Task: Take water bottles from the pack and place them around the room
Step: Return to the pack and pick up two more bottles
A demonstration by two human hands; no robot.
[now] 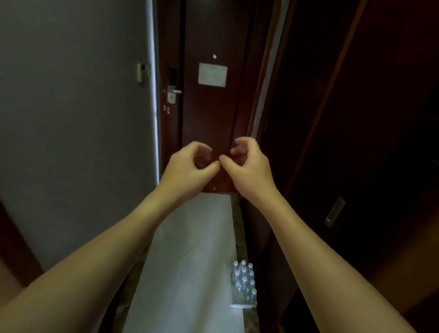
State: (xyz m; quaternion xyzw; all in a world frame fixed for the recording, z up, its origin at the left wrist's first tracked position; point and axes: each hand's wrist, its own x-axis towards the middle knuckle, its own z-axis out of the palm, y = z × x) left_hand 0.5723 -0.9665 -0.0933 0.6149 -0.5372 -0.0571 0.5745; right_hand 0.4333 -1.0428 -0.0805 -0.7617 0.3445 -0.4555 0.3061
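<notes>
A shrink-wrapped pack of water bottles [244, 284] with white caps stands on the pale floor at the lower right, against the dark wall. Both my arms are stretched out in front of me at chest height, far above the pack. My left hand [191, 165] has its fingers curled and holds nothing. My right hand [246, 162] is curled the same way and is empty too. The two thumbs nearly touch in the middle of the view.
I stand in a narrow entry corridor. A dark wooden door [210, 111] with a handle lock [173, 91] and a white notice closes the far end. A grey wall [66, 111] runs on the left, dark wooden panels [351, 146] on the right.
</notes>
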